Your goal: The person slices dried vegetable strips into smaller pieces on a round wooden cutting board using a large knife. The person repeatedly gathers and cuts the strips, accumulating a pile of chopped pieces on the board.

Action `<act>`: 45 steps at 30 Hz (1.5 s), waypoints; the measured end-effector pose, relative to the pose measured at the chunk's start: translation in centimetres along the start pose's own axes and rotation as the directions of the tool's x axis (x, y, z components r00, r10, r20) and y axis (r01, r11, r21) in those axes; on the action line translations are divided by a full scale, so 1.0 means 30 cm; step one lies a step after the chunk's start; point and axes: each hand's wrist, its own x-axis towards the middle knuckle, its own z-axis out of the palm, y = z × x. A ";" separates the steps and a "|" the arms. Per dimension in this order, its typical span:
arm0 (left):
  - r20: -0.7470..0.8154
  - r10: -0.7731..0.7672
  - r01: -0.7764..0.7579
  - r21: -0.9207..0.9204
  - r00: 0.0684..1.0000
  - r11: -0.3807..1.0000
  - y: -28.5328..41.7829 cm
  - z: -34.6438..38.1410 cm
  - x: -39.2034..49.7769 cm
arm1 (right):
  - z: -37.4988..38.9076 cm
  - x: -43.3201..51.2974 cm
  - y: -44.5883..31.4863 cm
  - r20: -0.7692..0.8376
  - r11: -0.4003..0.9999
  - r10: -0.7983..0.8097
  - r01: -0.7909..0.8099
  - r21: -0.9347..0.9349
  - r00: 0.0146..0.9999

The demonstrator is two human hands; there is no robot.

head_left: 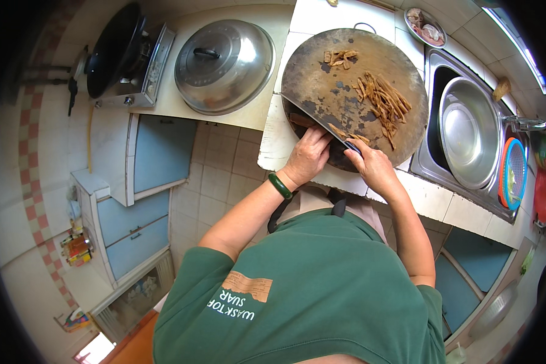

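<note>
On the round wooden chopping board point(318, 59), near its front edge, my right hand point(372, 166) grips the dark handle of a kitchen knife point(316, 119). The blade points to the upper left, seen almost edge-on. Just left of the blade, my left hand point(307, 152) has its fingers bent against a brown piece of food point(302, 120), possibly dried tofu; the blade partly hides it. Cut brown strips point(384, 100) lie in a pile on the right of the board, a smaller group of short pieces point(341, 58) at the back, and a few slices point(336, 130) beside the blade.
Left of the board is a domed metal lid point(227, 68), with a wok point(116, 50) on a gas stove beyond it. At right, a metal basin point(468, 132) sits in the sink point(418, 154), near colored strainers point(516, 173). A bowl of raw meat point(425, 27) stands behind.
</note>
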 end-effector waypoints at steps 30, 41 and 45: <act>0.021 0.000 0.000 0.016 1.000 1.000 -0.031 -0.032 -0.007 | 0.051 -0.019 -0.031 -0.047 0.999 0.040 -0.042 -0.027 0.998; -0.024 0.058 -0.057 0.042 0.998 0.998 -0.057 -0.070 0.003 | -0.054 -0.155 0.073 0.002 0.984 0.045 -0.044 0.172 0.999; 0.002 0.047 -0.048 0.051 0.999 0.998 -0.066 -0.067 -0.001 | -0.041 -0.181 0.059 -0.003 0.998 0.055 -0.055 0.037 0.998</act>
